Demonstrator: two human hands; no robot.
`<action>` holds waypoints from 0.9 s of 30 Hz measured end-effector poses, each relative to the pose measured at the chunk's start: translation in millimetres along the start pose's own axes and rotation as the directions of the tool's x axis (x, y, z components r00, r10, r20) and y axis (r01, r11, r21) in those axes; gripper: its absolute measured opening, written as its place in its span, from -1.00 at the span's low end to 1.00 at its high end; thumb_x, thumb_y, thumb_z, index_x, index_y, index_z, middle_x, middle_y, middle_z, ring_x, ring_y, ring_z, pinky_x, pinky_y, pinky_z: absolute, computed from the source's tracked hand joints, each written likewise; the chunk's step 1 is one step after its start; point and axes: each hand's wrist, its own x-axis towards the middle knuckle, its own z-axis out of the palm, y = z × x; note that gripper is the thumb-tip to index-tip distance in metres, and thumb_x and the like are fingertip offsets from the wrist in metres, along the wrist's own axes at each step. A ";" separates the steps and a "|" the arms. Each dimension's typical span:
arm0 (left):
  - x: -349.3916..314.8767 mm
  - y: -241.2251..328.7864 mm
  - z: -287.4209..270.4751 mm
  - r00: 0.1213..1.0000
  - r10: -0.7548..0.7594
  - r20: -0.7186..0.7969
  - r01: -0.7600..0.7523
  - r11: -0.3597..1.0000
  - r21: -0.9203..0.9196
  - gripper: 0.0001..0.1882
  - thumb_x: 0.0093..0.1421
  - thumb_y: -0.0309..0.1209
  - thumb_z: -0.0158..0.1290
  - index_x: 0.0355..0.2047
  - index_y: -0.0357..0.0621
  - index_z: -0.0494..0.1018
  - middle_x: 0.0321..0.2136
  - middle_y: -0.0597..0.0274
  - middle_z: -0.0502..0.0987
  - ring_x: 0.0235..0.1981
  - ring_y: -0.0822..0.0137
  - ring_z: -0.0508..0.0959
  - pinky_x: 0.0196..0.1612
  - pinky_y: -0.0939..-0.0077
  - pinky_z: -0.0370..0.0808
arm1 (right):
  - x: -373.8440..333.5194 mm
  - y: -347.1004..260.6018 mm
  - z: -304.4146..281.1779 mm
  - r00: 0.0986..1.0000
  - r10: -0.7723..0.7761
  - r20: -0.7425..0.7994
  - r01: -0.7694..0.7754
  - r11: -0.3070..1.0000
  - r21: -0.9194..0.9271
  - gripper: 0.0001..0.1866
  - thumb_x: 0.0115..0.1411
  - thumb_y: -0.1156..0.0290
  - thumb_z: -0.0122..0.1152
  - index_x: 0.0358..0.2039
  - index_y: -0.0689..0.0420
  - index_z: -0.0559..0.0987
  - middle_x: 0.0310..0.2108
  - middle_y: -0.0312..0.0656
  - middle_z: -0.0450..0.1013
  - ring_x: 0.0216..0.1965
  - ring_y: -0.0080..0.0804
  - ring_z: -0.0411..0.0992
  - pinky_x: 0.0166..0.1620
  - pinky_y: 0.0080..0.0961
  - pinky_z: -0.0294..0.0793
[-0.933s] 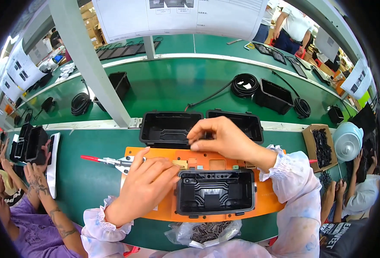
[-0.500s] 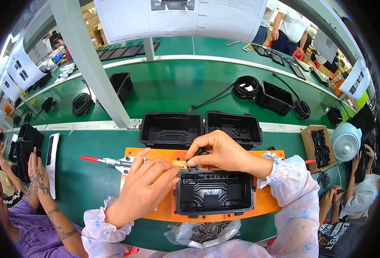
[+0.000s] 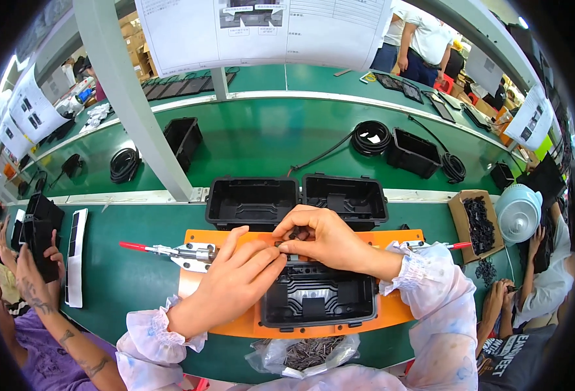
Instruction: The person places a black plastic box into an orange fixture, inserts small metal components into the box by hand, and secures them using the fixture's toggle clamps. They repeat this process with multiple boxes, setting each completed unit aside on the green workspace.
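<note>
A black plastic box [image 3: 320, 296], open at the top, sits on an orange fixture plate [image 3: 199, 287] in front of me. At its back rim my right hand [image 3: 333, 241] is closed, thumb and fingertips pinching a small black plastic part [image 3: 295, 233]. My left hand [image 3: 235, 277] reaches in from the left, its fingertips meeting the right thumb at the same rim. Its outer finger is raised, and whatever its inner fingertips pinch is hidden. A toggle clamp with a red handle [image 3: 133, 246] lies left of the hands; another red clamp handle [image 3: 460, 246] shows at the right.
Two more black boxes [image 3: 252, 203] stand just behind the plate. A plastic bag of metal pins [image 3: 310, 354] lies near my body. At right are a carton of black parts [image 3: 477, 225] and a small fan [image 3: 519, 214]. Co-workers sit on both sides; a metal post [image 3: 134, 98] rises at left.
Both hands have stayed at the box's back rim, with the left fingertips now closer to the right thumb. The brass-coloured block seen between them is now covered. The whole view has shifted slightly.
</note>
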 end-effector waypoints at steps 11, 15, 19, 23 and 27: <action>16.6 -1.9 3.1 1.000 -0.011 0.002 0.012 0.993 -0.115 -0.64 0.05 -0.48 0.14 -0.10 -0.26 0.56 -0.17 0.15 0.52 -0.05 0.20 0.54 0.27 -0.13 0.32 | -21.8 -13.5 -48.9 0.982 0.190 -0.011 -0.184 0.963 0.197 -0.75 0.28 0.53 0.32 -0.03 0.26 0.63 -0.06 -0.22 0.54 -0.07 -0.62 0.48 -0.02 -0.60 0.52; 4.3 -0.4 2.0 0.999 0.025 0.044 -0.029 0.997 0.075 -0.56 0.06 -0.44 0.07 -0.01 -0.24 0.56 -0.17 0.18 0.52 -0.04 0.22 0.52 0.28 -0.22 0.28 | -40.3 -22.7 -55.3 0.924 0.368 0.108 -0.376 0.817 0.437 -0.52 0.33 0.31 0.31 0.19 0.21 0.47 0.05 -0.23 0.51 0.05 -0.54 0.49 0.05 -0.55 0.49; 8.6 1.6 -6.8 0.994 0.040 0.101 -0.048 0.995 0.082 -0.61 0.02 -0.45 0.28 -0.08 -0.17 0.61 -0.22 0.22 0.52 -0.06 0.21 0.53 0.25 -0.24 0.27 | -64.9 -13.3 -60.8 0.925 0.374 0.063 -0.352 0.785 0.509 -0.59 0.41 0.34 0.18 0.18 0.24 0.46 0.04 -0.23 0.51 0.06 -0.52 0.50 0.07 -0.50 0.52; 11.7 16.3 -6.3 0.994 0.015 0.110 -0.030 0.990 0.138 -0.56 0.04 -0.30 0.32 -0.09 -0.28 0.59 -0.22 0.18 0.54 -0.04 0.19 0.53 0.28 -0.34 0.22 | -80.3 -17.4 -65.7 0.939 0.345 0.011 -0.283 0.751 0.596 -0.65 0.47 0.33 0.07 0.16 0.26 0.46 0.01 -0.21 0.53 -0.02 -0.49 0.55 -0.01 -0.51 0.58; 7.6 23.3 -2.7 0.984 0.093 0.154 -0.138 0.940 0.312 -0.51 0.07 -0.21 0.29 -0.08 -0.34 0.59 -0.21 0.11 0.56 -0.07 0.17 0.55 0.32 -0.45 0.15 | -90.5 -17.0 -72.1 0.941 0.339 -0.017 -0.266 0.768 0.582 -0.66 0.48 0.30 0.06 0.12 0.25 0.45 -0.08 -0.11 0.58 -0.16 -0.47 0.61 -0.18 -0.62 0.62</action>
